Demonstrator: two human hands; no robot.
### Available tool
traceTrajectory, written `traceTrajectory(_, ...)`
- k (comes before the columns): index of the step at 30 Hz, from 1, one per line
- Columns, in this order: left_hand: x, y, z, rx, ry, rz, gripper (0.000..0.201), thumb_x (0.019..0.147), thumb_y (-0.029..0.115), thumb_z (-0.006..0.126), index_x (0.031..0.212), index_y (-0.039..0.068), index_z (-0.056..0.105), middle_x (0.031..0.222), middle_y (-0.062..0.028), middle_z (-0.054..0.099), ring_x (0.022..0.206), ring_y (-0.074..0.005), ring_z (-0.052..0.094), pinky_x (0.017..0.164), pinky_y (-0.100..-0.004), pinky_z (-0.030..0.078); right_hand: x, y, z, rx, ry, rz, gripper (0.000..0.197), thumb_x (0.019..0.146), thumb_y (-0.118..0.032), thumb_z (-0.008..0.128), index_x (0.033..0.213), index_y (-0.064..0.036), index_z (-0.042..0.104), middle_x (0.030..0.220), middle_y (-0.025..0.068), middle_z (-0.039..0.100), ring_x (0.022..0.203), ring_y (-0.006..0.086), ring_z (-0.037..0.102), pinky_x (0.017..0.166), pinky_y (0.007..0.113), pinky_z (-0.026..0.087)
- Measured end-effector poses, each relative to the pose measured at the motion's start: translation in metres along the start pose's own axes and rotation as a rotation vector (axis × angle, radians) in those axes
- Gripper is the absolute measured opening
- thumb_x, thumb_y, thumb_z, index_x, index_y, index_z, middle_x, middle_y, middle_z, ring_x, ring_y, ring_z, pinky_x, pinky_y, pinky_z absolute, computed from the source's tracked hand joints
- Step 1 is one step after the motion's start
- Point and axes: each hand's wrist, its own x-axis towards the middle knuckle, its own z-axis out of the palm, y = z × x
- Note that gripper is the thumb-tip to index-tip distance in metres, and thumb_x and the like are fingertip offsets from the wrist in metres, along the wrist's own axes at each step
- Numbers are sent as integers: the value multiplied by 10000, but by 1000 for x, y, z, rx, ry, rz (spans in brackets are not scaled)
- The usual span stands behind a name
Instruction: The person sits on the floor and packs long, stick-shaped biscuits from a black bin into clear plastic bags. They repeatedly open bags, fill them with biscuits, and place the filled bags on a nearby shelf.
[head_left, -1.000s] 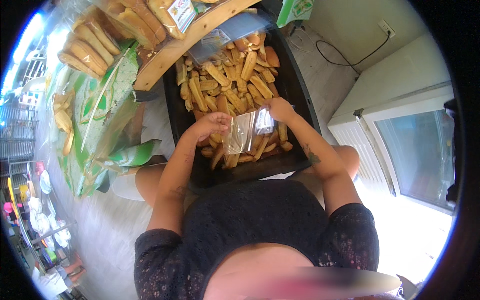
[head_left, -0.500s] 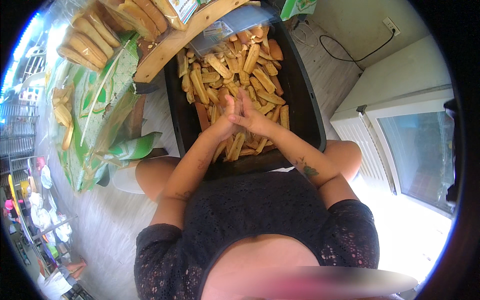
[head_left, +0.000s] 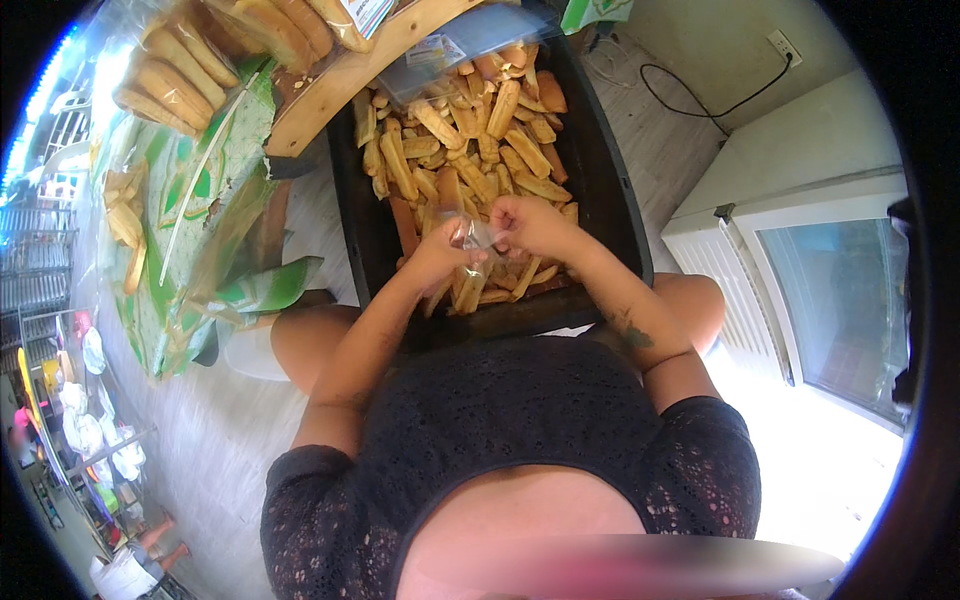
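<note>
Both of my hands are over a black tub heaped with golden-brown toasted bread sticks. Between them is a small clear plastic bag. My left hand grips the bag, its fingers curled around one side. At the other side my right hand pinches the bag's edge, thumb and fingers pressed together. Bread sticks show through and below the thin plastic, so I cannot tell whether any are inside the bag.
Clear plastic packaging lies over the tub's far end. At the upper left, bagged bread sticks sit by a wooden board edge and a green-patterned cover. A white glass-fronted cabinet stands right, below a black cord.
My hands, pressed palm to palm before, have moved apart. The clear bag now shows between them, held by the fingers of both hands.
</note>
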Motion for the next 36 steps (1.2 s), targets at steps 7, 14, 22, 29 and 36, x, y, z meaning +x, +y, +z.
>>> traceTrajectory(7,-23,26,-29,501,428,290,472,640,-103,583,1023,106,403,882,-17,362,750,-130,463,695,-241,398,0,6,-47,-147,494,287,153,736,-65,597,638,-17,490,590,78,560,493,152,583,399,273,470)
traceTrajectory(14,-10,28,-32,1316,179,435,310,718,-56,481,984,99,514,1207,-90,419,877,-297,558,732,-366,476,6,50,-53,-368,406,1,71,716,-40,539,740,27,542,673,149,598,647,305,605,618,348,498)
traceTrajectory(22,26,45,21,1262,28,567,572,710,-50,459,1267,-26,333,1366,-181,279,997,-362,531,837,-398,458,29,27,-11,-667,47,-397,219,789,-158,552,969,-39,593,1019,155,583,931,313,555,839,364,429)
traceTrajectory(29,31,52,83,858,-415,735,636,698,-42,497,1306,21,323,1366,-154,258,1040,-298,509,833,-344,452,76,64,-7,-722,65,-143,277,836,-170,528,1061,-10,544,1025,174,574,946,304,555,830,347,438)
traceTrajectory(36,69,17,-55,997,-129,421,729,774,137,615,1382,133,212,1442,-115,170,1215,-250,376,968,-369,361,79,75,5,-519,163,-194,321,880,-171,503,1134,26,493,1008,196,569,958,294,555,819,328,447)
